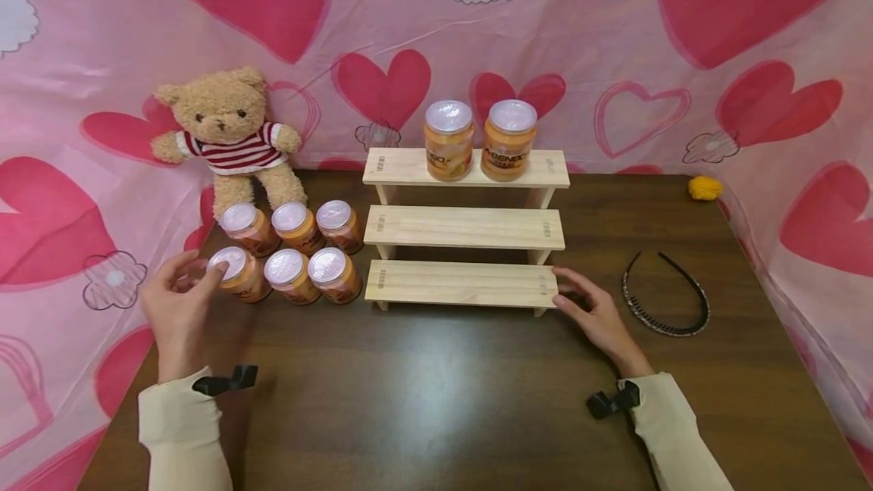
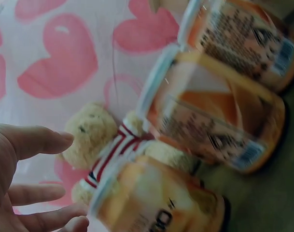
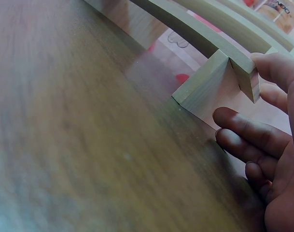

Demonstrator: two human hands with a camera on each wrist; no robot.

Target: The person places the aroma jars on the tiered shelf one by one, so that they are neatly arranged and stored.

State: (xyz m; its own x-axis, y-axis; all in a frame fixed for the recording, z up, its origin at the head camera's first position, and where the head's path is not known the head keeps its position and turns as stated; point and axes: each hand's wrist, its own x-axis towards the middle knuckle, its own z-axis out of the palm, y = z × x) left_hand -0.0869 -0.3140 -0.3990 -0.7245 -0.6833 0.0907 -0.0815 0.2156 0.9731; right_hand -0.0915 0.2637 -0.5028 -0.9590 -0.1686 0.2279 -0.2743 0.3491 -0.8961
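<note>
Several lidded jars with orange contents stand in two rows left of a wooden three-step display rack [image 1: 464, 227]. At the front-left jar [image 1: 247, 284], my left hand [image 1: 179, 301] has its thumb overlapping the lid's edge in the head view. The left wrist view shows the thumb and fingers spread apart beside a jar [image 2: 156, 198], not wrapped round it. My right hand [image 1: 592, 313] touches the right end of the lowest shelf [image 1: 460, 283] with thumb and index finger, while its other fingers [image 3: 253, 130] extend loosely below. Two similar jars, one being the right jar [image 1: 509, 142], stand on the top shelf.
Behind the jars, a teddy bear [image 1: 228, 135] in a striped sweater sits against the pink heart-patterned cloth [image 1: 600, 14]. A black headband [image 1: 668, 317] lies right of the rack on the brown table [image 1: 423, 400]. A small yellow item [image 1: 705, 188] is at the back right.
</note>
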